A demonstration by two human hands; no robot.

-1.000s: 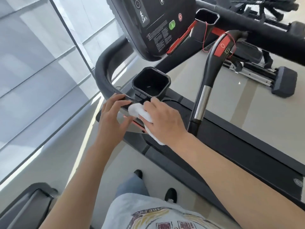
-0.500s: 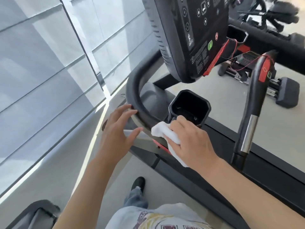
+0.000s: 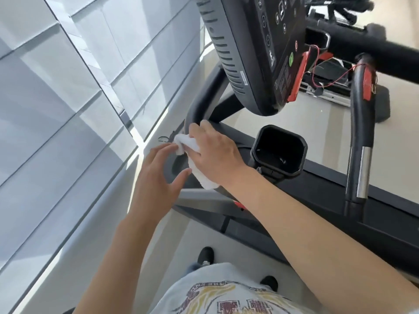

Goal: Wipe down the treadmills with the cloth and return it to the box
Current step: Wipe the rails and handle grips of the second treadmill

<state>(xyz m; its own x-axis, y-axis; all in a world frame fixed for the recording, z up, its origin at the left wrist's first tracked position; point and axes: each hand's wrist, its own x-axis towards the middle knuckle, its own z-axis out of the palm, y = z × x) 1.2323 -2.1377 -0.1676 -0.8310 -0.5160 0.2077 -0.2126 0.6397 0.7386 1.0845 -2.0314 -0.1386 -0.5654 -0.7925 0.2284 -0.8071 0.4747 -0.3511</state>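
A black treadmill fills the right side, with its console [image 3: 260, 48] tilted above and a curved black side handrail [image 3: 199, 107] at the centre. My right hand [image 3: 215, 155] presses a white cloth [image 3: 192, 152] against the lower bend of that handrail, its fingers wrapped over the cloth. My left hand [image 3: 161, 175] hovers just left of the cloth with fingers spread, the fingertips close to the cloth's edge. The box is not in view.
A black cup holder [image 3: 280, 150] sits right of my right hand. An upright grip bar with a chrome band [image 3: 362, 173] and red tag stands at the right. Glass window panels [image 3: 68, 109] run along the left. Other gym machines stand behind.
My right hand slid the cloth from beside the cup holder leftward onto the handrail's bend. My left hand lifted off the treadmill frame and now hovers open. The view shifted left.
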